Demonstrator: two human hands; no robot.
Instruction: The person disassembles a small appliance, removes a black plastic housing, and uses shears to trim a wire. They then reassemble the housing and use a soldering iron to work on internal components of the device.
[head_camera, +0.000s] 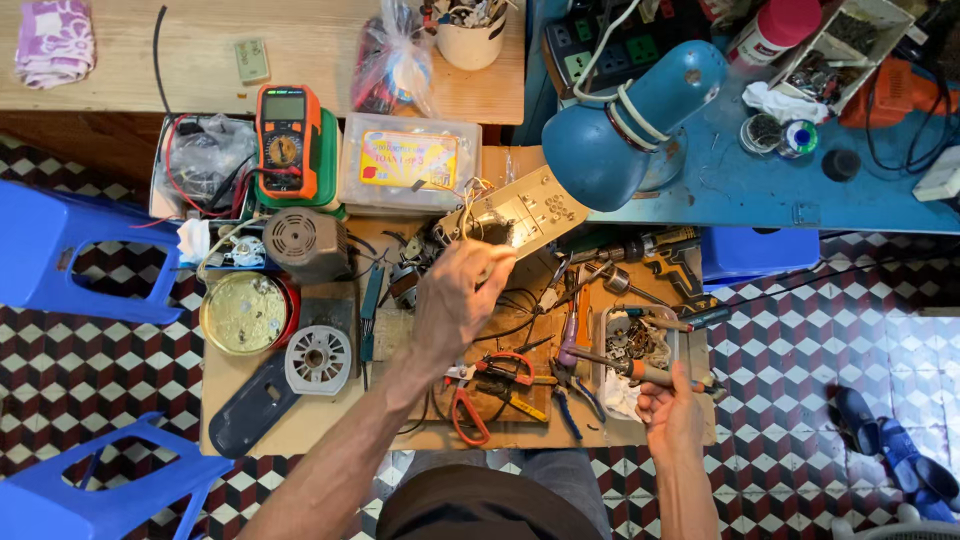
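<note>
My left hand (455, 300) is raised over the middle of the cluttered work board and grips the near end of a cream plastic control panel (520, 212) with buttons and loose wires. My right hand (672, 410) sits at the board's front right and holds a screwdriver-like tool (610, 362) with a brown handle, its shaft pointing left toward the pliers. Red-handled pliers (500, 368) and other hand tools lie between the two hands.
A blue desk lamp (632, 125) hangs over the back right. An orange multimeter (288, 140), a clear plastic box (410, 165), a small grey motor (305, 243), a round gold lid (245, 313) and a metal tray of parts (640, 345) crowd the board. Blue stools (60, 250) stand left.
</note>
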